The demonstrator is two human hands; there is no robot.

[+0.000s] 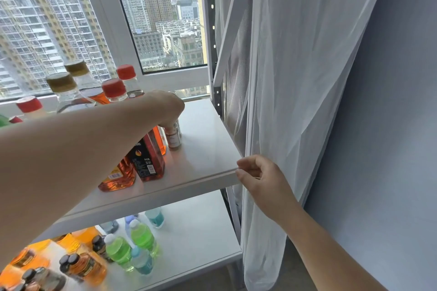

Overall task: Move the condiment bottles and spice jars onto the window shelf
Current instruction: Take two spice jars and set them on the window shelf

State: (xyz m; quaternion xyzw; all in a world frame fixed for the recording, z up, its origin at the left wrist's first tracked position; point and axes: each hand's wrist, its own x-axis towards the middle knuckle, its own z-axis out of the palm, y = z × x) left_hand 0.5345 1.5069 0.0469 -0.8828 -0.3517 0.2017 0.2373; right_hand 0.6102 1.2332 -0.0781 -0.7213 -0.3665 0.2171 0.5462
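Note:
My left hand reaches across the white window shelf and grips the top of a small spice jar standing on it; a second jar shows just behind. Left of the jar stand tall condiment bottles with amber liquid: a dark-labelled bottle and an orange-labelled one, with red caps and gold caps further back. My right hand sits at the shelf's front right corner, fingers curled, pinching the sheer white curtain beside the edge.
A lower shelf carries green and blue drink bottles, orange bottles and dark-lidded jars. The rack's metal upright rises at the right. Behind is the window; a grey wall lies right.

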